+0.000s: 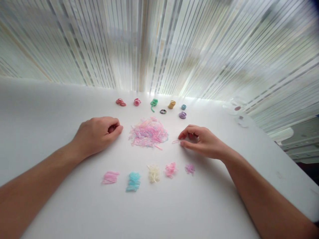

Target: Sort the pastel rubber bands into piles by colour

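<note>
A loose heap of thin rubber bands [149, 132], mostly pink with white and pale blue, lies between my hands on the white table. My left hand [99, 136] rests curled in a fist left of the heap, its inside hidden. To the right, my right hand [199, 141] has thumb and index finger pinched at one end of a pale pink rubber band [175, 142]. Nearer me sit sorted piles of bands: pink [110, 177], turquoise [133, 181], cream [154, 174], brighter pink [170, 170] and purple [190, 169].
Along the back are coils in red [120, 102], pink-red [137, 102], green [154, 103], yellow [171, 104], blue [183, 107] and purple [182, 115]. A dark multicoloured ring [163, 112] lies among them. Striped curtains [139, 46] hang behind the table [159, 215]. Clear round items [241, 121] lie far right.
</note>
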A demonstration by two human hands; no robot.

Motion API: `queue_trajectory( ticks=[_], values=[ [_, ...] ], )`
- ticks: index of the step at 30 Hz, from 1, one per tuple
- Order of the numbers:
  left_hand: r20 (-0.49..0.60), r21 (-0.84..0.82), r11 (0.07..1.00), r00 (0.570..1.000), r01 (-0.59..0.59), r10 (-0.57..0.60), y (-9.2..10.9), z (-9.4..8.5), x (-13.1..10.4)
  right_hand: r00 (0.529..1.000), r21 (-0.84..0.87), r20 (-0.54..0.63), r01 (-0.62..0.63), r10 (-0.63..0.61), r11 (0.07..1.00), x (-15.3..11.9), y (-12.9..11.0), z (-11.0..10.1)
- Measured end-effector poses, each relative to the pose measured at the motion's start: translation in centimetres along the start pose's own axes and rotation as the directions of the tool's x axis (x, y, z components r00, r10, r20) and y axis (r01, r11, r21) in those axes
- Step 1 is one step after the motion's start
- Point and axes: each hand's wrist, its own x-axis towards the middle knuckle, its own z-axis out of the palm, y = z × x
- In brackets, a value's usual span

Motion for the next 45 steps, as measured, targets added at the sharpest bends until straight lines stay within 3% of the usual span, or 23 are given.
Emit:
queue_trajectory(
  ticks=[10, 18, 33, 38, 45],
  values=[
    [-0.002, -0.002, 1.000, 1.000, -0.002, 0.002, 0.1, -0.1, 0.0, 0.998, -0.019, 0.059, 0.039, -0.038, 0.999, -0.1, -0.7, 0.4],
    [0.005, 0.021, 1.000, 1.000, 0.004, -0.004, 0.1, 0.1, 0.0, 0.993, 0.008, 0.045, 0.111, -0.111, 0.994, -0.1, -0.6, 1.7],
    [0.003, 0.038, 0.999, 1.000, 0.012, -0.012, 0.2, 0.2, 0.1, 0.987, 0.037, -0.037, 0.156, -0.155, 0.987, 0.6, -2.7, 4.3],
    [0.005, 0.041, 0.999, 1.000, 0.005, -0.005, 0.3, 0.1, 0.1, 0.986, 0.033, -0.029, 0.162, -0.161, 0.986, 0.2, -2.8, 3.9],
    [0.005, 0.045, 0.999, 1.000, 0.004, -0.005, 0.3, 0.2, 0.1, 0.949, 0.065, 0.074, 0.301, -0.306, 0.951, -0.5, -3.5, 3.1]
  ],
)
